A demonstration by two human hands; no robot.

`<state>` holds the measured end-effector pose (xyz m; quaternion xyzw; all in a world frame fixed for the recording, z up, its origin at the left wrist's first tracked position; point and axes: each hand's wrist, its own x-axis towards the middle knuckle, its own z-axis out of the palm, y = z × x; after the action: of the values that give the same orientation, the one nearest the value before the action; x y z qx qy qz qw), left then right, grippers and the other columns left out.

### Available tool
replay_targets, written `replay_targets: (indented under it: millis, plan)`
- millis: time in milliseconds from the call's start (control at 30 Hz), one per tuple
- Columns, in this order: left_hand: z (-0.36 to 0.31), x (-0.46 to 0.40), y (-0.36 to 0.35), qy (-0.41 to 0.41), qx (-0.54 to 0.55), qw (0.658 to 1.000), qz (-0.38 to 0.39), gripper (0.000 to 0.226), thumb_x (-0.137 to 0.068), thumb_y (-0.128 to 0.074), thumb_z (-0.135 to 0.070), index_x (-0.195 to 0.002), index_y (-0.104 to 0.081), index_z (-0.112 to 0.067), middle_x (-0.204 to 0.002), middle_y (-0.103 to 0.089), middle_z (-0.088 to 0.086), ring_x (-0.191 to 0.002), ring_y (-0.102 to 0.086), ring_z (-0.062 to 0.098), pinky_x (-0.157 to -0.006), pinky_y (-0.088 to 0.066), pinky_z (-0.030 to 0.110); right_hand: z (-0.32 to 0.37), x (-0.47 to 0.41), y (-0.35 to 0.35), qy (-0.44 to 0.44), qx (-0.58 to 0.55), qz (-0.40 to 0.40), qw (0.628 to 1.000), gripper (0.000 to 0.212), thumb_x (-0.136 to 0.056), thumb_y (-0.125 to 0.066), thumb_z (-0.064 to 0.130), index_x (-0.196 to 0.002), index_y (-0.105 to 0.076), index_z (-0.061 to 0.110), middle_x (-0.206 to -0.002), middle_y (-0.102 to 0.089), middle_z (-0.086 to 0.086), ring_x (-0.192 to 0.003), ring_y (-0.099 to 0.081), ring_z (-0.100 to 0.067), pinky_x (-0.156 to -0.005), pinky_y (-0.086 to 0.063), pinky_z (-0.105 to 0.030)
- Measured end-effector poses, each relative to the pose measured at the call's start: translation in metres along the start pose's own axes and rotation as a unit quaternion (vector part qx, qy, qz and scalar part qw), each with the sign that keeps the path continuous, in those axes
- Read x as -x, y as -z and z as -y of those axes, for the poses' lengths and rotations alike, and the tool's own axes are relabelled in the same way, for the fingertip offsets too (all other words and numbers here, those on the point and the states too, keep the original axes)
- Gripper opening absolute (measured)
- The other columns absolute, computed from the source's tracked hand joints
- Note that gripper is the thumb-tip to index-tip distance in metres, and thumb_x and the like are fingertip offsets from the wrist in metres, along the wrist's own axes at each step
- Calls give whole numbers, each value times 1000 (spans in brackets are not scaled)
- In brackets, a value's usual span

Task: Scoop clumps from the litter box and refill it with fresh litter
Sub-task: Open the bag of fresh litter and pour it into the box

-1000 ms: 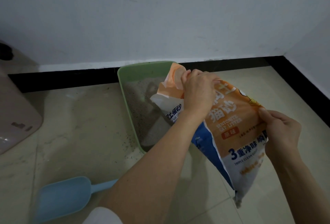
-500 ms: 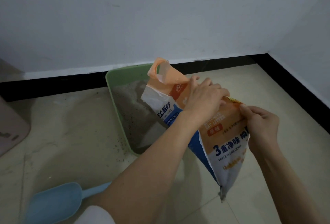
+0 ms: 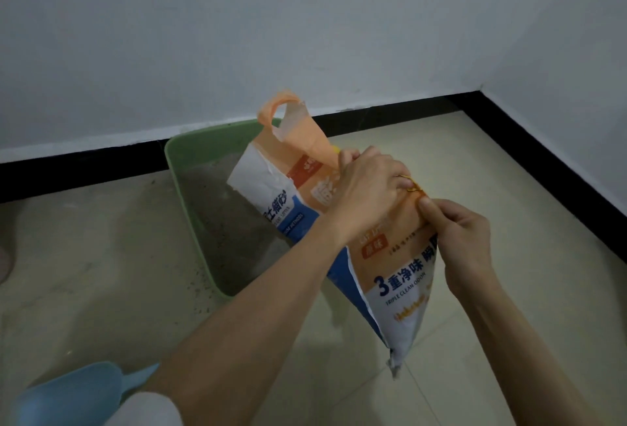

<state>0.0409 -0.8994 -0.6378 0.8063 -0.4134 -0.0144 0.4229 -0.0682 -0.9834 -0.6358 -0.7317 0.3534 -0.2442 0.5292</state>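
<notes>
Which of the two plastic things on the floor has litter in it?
The green litter box by the wall, holding grey litter; the blue scoop lies apart, nearer the person.

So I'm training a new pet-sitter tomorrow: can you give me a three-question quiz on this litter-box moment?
1. True or false: both hands grip the litter bag.
2. Where does the blue scoop lie? A) in the green litter box B) on the floor near the left arm C) in the right hand
3. Fill in: the bag's open top points up, over the ____.

Key: 1 true; 2 B; 3 litter box. The left hand grips higher up.
</notes>
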Motion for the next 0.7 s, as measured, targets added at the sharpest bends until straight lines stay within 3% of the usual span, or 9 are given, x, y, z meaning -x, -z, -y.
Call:
replay_targets:
  millis: [100, 233, 333, 400, 467, 567, 700]
  plan:
    - [-6, 2, -2, 2, 5, 1000, 22, 23, -96, -47, -24, -100, -70, -21, -95, -60, -10, -88, -28, 3, -81, -14, 26, -7, 1, 10, 15, 8, 24, 1000, 19, -89, -59, 12, -75, -70, 19, -71, -67, 4, -60, -58, 5, -61, -48, -13]
    - [-11, 3, -4, -4, 6, 1000, 18, 22, -95, -49, -22, -97, -71, -22, -97, -64, -10, -92, -37, 4, -86, -17, 28, -10, 1, 15, 11, -32, 57, 998, 20, -91, -56, 12, -79, -71, 18, -73, -70, 6, -65, -62, 3, -60, -49, -9]
    - [-12, 2, -3, -4, 9, 1000, 9, 21, -94, -51, -21, -97, -71, -22, -95, -65, -11, -91, -37, 3, -86, -18, 28, -16, -6, 25, -27, -108, 78, 991, 23, -95, -49, 19, -94, -71, 15, -98, -72, 0, -96, -65, -8, -85, -51, -23]
    - [-12, 3, -1, 3, 8, 1000, 8, 20, -94, -51, -22, -98, -72, -22, -91, -61, -13, -90, -37, 3, -84, -17, 27, -33, -14, 36, -121, -123, 73, 982, 37, -99, -38, 34, -113, -64, 12, -126, -61, -3, -123, -52, -17, -106, -38, -39]
    - [-12, 3, 0, 2, 3, 1000, 8, 20, -94, -52, -23, -98, -72, -23, -87, -58, -15, -90, -37, 3, -83, -17, 27, -52, -18, 46, -257, -121, 99, 954, 60, -98, -27, 53, -135, -47, 10, -141, -47, -5, -132, -40, -26, -111, -30, -48]
    - [-15, 5, 1, -11, -1, 1000, 15, 20, -94, -53, -23, -98, -72, -23, -87, -56, -16, -91, -40, 5, -85, -18, 28, -74, -17, 56, -405, -153, 152, 888, 82, -91, -19, 67, -141, -36, 4, -139, -46, -15, -124, -45, -37, -102, -35, -53]
    - [-19, 9, 0, -14, -5, 999, 32, 20, -94, -52, -24, -98, -72, -24, -89, -58, -15, -93, -41, 8, -88, -19, 29, -100, -7, 59, -481, -174, 208, 834, 96, -81, -15, 80, -138, -37, 5, -129, -54, -22, -118, -49, -42, -103, -30, -61]
